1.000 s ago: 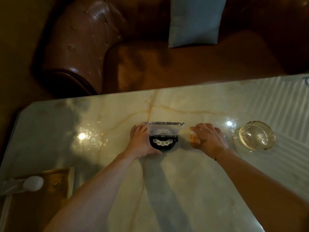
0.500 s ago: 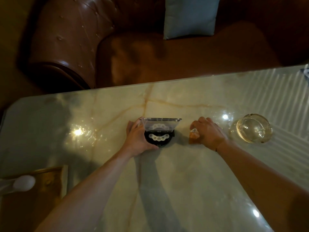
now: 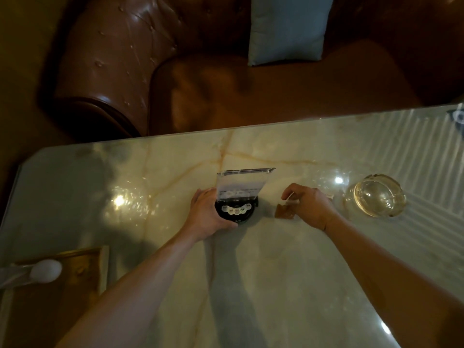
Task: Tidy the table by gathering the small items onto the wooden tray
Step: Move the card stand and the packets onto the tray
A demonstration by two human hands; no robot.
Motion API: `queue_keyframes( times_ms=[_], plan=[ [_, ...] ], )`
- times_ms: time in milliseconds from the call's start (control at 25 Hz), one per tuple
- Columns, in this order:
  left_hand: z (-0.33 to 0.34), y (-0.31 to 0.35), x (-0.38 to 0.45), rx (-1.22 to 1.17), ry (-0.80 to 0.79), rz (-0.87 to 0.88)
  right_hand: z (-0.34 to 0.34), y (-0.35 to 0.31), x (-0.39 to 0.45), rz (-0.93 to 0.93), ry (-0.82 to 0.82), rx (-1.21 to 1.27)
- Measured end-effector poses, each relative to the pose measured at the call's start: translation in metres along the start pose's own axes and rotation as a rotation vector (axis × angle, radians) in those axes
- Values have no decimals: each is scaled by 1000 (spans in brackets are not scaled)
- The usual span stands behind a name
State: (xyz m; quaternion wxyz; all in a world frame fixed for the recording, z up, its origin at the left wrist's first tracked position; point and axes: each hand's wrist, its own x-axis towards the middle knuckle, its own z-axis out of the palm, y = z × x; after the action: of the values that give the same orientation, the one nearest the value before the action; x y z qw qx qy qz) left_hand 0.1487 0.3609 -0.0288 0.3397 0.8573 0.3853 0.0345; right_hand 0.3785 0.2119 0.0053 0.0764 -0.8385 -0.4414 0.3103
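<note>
At the middle of the marble table (image 3: 276,285), my left hand (image 3: 207,214) grips the round black base of a clear acrylic sign holder (image 3: 241,189). White buttons show on the front of that base. Just to its right, my right hand (image 3: 310,205) pinches a small amber-brown packet (image 3: 285,212) by its top edge, so it hangs just above the table. The wooden tray (image 3: 82,270) lies at the near left corner, holding a white spoon-like object (image 3: 45,271).
A heavy clear glass ashtray (image 3: 379,195) stands right of my right hand. A brown leather sofa (image 3: 120,64) with a pale blue cushion (image 3: 287,28) runs beyond the table's far edge. A small dark object (image 3: 458,116) sits at the far right edge.
My right hand has raised the brown packet from the table, now pinching it by its top. The left hand stays clasped on the sign holder's base. The camera view drifted slightly.
</note>
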Motion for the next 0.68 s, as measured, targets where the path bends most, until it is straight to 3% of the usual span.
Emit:
queue_keyframes(
  times_ms=[360,680],
  plan=[
    [-27,20,-63,-295,60,-54,5,-17,-66,108,76,658],
    [-51,47,-151,-370,157,-105,16,-56,-146,103,158,882]
  ],
)
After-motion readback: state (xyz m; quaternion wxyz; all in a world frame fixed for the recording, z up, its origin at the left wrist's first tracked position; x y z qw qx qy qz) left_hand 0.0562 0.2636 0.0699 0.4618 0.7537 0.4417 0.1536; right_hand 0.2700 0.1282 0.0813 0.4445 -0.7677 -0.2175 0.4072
